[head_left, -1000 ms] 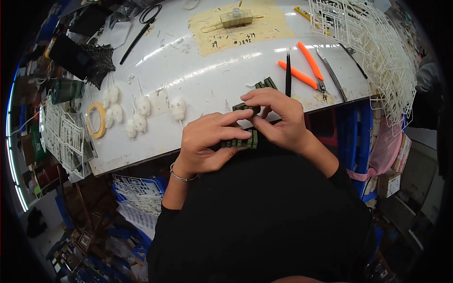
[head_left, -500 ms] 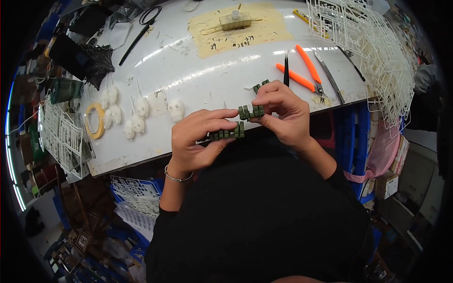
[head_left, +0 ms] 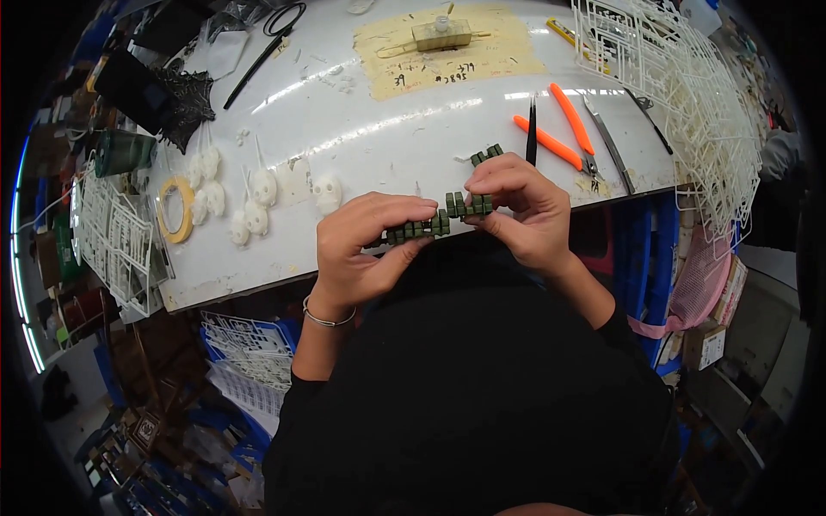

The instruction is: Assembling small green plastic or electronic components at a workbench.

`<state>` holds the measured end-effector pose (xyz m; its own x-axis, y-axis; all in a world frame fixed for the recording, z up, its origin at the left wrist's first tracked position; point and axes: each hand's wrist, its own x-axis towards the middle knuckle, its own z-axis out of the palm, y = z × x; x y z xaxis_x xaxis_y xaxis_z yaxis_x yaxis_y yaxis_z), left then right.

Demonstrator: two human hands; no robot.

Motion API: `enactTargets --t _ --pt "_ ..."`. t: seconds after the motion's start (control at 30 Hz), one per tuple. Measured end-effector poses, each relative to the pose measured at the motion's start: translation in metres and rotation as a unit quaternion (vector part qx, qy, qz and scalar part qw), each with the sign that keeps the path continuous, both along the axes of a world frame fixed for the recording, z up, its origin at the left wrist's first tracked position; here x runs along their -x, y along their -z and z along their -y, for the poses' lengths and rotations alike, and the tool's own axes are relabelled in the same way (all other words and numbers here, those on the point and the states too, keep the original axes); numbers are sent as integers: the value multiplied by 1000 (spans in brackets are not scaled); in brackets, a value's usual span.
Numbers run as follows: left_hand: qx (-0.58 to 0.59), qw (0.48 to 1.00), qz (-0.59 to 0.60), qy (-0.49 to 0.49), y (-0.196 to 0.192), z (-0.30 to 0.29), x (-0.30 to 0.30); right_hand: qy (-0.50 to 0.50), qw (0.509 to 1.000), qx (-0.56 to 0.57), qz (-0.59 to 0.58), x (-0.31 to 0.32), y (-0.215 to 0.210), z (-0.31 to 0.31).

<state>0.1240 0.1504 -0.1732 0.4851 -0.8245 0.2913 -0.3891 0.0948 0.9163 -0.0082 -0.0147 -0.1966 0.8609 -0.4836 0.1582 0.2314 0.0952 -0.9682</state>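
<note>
Joining green track links (head_left: 434,222) at frame centre | left hand (head_left: 366,249) and right hand (head_left: 520,206) each pinched a strip end | next likely needed aligned pressing over the table (head_left: 387,129).

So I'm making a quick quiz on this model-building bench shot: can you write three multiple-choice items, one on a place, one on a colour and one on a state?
1. Where does the roll of yellow tape lie?
A. On the table's left part, beside the white skull pieces
B. Under the orange-handled cutters
C. On the tan mat

2. What colour is the segmented strip between the hands?
A. Orange
B. Dark green
C. White

3. How is the strip held?
A. Lying loose on the table
B. In one hand only
C. By both the left hand and the right hand

Answers: 1 A, the tape sits just left of the skulls. 2 B, its links look dark green. 3 C, fingers of each hand pinch one end.
</note>
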Motion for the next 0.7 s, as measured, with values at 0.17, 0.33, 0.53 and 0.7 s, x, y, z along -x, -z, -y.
enactTargets --t 0.17,0.33,0.53,0.7 --pt "-13 999 -7 -32 0 -1 1 -15 1000 -13 9 -2 1 -1" --pt "-22 999 -4 -41 0 -3 0 -53 998 -35 15 -2 1 -4" --pt "-28 999 -12 -44 3 -6 0 -64 998 1 2 -3 3 -7" --pt "-28 998 -16 -46 4 -5 1 -66 997 38 -5 -2 6 -5"
